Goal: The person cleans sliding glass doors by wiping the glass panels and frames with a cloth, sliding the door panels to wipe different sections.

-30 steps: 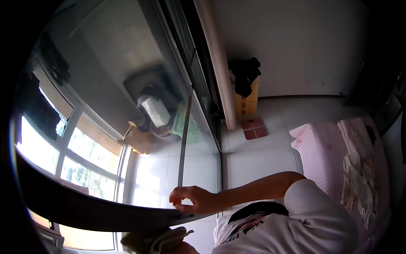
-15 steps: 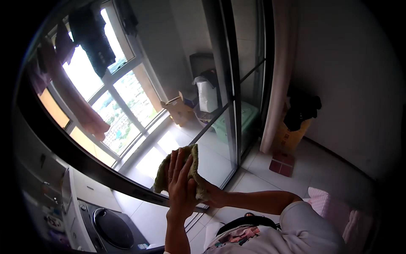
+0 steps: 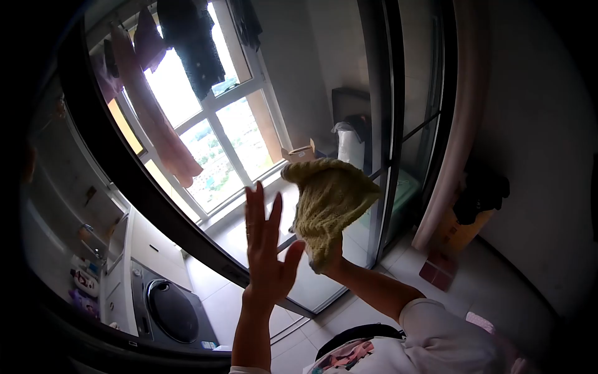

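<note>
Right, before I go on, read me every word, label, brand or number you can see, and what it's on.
None can be read.
Yellow box: marks, too blurred to read.
Round-doored machine: small sticker near its lower corner, too small to read.
Shirt: coloured print, no lettering I can make out.
Cloth: no text visible.

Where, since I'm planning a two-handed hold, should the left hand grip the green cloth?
Likely the upper-left corner of the cloth, from the left: it juts free on the open left hand's side, while the right hand holds the bunched lower end.
</note>
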### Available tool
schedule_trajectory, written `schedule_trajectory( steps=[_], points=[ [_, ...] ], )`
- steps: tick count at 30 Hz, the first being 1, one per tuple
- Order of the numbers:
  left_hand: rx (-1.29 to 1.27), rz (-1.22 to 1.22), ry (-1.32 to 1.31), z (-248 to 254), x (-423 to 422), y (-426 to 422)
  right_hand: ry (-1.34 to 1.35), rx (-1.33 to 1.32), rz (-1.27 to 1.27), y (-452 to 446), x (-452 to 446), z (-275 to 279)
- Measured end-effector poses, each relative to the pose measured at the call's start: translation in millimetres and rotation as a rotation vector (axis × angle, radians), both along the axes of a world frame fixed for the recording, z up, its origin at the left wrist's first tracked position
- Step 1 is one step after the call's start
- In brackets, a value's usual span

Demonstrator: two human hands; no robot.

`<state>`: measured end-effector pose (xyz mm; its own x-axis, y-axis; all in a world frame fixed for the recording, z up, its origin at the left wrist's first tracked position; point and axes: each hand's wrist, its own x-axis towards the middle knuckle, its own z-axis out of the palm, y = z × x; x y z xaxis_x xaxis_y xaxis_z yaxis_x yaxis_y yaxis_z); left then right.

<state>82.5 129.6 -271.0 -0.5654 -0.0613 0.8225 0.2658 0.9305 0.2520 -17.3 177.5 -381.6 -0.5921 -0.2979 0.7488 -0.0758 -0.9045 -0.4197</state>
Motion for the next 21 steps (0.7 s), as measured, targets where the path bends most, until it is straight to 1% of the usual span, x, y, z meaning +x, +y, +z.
schedule_trajectory(
  steps=[1, 3, 5, 6, 7, 8, 9, 11, 12, 14, 15, 16, 17, 18, 19, 20, 21],
  points=[
    [0.001, 0.117, 0.118, 4, 10, -11, 0.083, 0.032, -0.230, -15, -9, 1],
    [0.036, 0.473, 0.284, 7, 32, -46, 0.211, 0.088, -0.592, -45, -21, 25],
    [0.156, 0.675, 0.411, 5, 48, -86, 0.447, 0.193, -0.843, -76, -15, 52],
    [0.261, 0.699, 0.435, 2, 53, -107, 0.589, 0.297, -0.949, -90, -2, 60],
    [0.370, 0.723, 0.458, -1, 56, -124, 0.752, 0.496, -1.090, -100, 10, 65],
    [0.514, 0.655, 0.442, -3, 55, -135, 0.788, 0.489, -1.198, -112, 21, 65],
    [0.613, 0.514, 0.521, -5, 46, -144, 0.862, 0.443, -1.242, -120, 21, 63],
    [0.839, 0.309, 0.453, -28, 48, -180, 0.980, 0.409, -1.384, -123, 9, 61],
    [0.841, 0.300, 0.452, -33, 50, -187, 0.981, 0.412, -1.392, -119, 0, 64],
    [0.946, 0.107, 0.401, -40, 50, -193, 1.006, 0.414, -1.415, -103, -28, 71],
    [0.909, 0.240, 0.531, -39, 42, -189, 0.979, 0.466, -1.455, -91, -47, 74],
    [0.817, 0.290, 0.519, -42, 41, -194, 0.928, 0.485, -1.487, -83, -70, 77],
    [0.724, 0.340, 0.510, -46, 42, -199, 0.825, 0.510, -1.456, -69, -91, 83],
    [0.727, 0.345, 0.520, -47, 43, -197, 0.780, 0.526, -1.482, -58, -121, 80],
    [0.786, 0.351, 0.512, -46, 44, -193, 0.761, 0.552, -1.523, -42, -148, 80],
    [0.843, 0.356, 0.505, -44, 44, -188, 0.699, 0.536, -1.514, -27, -174, 79],
    [0.844, 0.360, 0.518, -40, 45, -181, 0.672, 0.521, -1.561, -13, -204, 77]
  ],
)
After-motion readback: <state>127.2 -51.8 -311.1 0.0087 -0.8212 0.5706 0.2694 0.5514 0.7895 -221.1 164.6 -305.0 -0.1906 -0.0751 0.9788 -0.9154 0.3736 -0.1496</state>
